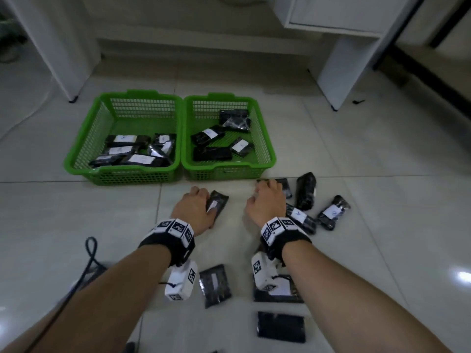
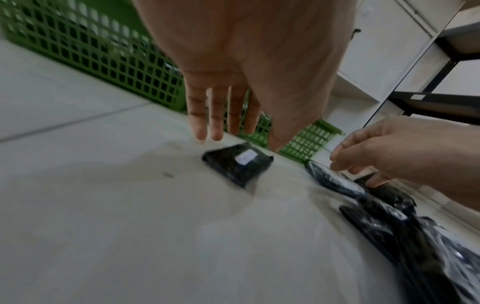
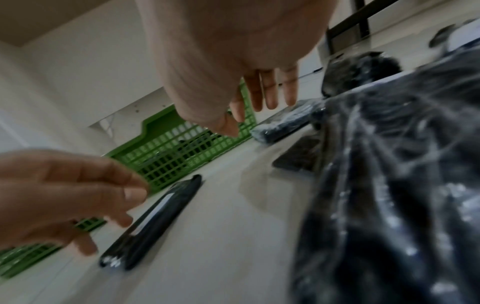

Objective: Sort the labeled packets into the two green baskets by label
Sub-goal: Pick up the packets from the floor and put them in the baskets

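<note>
Two green baskets stand side by side on the tiled floor, the left basket and the right basket, each with several black packets inside. My left hand hovers with straight fingers over a black packet with a white label; it holds nothing. My right hand reaches with extended fingers over another black packet just in front of the right basket, and it grips nothing either.
More black packets lie on the floor to the right and near me. A black cable runs at the left. White furniture legs stand behind the baskets.
</note>
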The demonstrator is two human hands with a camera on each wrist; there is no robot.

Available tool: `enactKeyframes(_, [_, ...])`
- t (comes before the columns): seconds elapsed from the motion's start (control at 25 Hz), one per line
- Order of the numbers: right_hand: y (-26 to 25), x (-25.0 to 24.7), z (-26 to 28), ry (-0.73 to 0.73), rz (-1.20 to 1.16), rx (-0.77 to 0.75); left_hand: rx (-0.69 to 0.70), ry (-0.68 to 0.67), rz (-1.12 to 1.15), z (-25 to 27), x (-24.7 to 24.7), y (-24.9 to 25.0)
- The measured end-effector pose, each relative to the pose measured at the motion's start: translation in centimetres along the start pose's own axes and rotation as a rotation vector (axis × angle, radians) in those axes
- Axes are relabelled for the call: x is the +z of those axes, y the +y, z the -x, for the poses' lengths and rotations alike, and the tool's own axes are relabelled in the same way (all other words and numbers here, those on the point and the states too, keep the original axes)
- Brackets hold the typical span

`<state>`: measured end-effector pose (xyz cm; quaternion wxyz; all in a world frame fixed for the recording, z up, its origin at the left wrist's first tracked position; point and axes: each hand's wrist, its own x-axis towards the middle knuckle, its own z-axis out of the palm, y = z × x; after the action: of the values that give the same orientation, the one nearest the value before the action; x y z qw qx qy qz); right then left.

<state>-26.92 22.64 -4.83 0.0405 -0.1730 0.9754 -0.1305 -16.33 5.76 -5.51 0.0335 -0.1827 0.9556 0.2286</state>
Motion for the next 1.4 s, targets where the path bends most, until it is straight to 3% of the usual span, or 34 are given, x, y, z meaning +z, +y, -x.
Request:
enactKeyframes(0.12, [2.9, -0.5, -1.2, -0.064, 0.01, 0.141, -0.065, -0.086, -0.085, -0.6, 2.3, 1.5])
enactKeyframes(0.24, [3.9, -0.7, -2.9, -0.113, -0.034, 0.168, -0.098, -0.033, -0.062, -1.3, 3.3, 1.5])
enactKeyframes(0.32, [3.9, -0.3, -3.9, -0.223, -0.028, 0.136, -0.073, 0.013, 0.003, -1.4, 3.4, 1.5])
enactKeyframes(0.44, [2.9, 0.8, -4.5, -0.342, 0.094, 0.103, -0.11, 0.094, 0.166, -1.6, 2.9, 1.4])
enactKeyframes(0.56, [1.6, 1.0, -4.2, -0.251, 0.122, 0.068, -0.21, 0.089, 0.552, -1.5, 2.7, -0.3])
enactKeyframes(0.64, [0.8, 0.2, -3.7, -0.191, -0.098, 0.032, -0.308, 0.119, 0.884, -1.0, 1.9, -1.4])
enactKeyframes(0.76, [-0.8, -0.6, -2.5, -0.19, -0.736, 0.119, -0.419, 0.11, 1.203, 0.0, 0.1, -2.1])
enactKeyframes(0.88, [-2.0, -1.1, -1.1, -0.335, -1.214, 0.356, -0.404, 0.115, 1.254, 0.9, -1.9, -3.1])
enactKeyframes(0.96, [-2.4, -2.0, -0.1, -0.477, -1.356, 0.409, -0.406, 0.125, 1.294, 1.3, -2.9, -3.6])
enactKeyframes(1.08, [-3.0, -2.9, 0.4, -0.559, -1.448, 0.37, -0.384, 0.165, 1.285, 2.0, -4.7, -3.8])
enactKeyframes(1.28, [-5.6, -3.9, 0.5, -0.505, -1.437, 0.268, -0.327, 0.34, 1.2, 2.4, -6.6, -4.9])
enactKeyframes(1.4, [-7.1, -4.4, 0.1, -0.38, -1.465, 0.252, -0.249, 0.437, 0.9, 1.5, -8.1, -6.7])
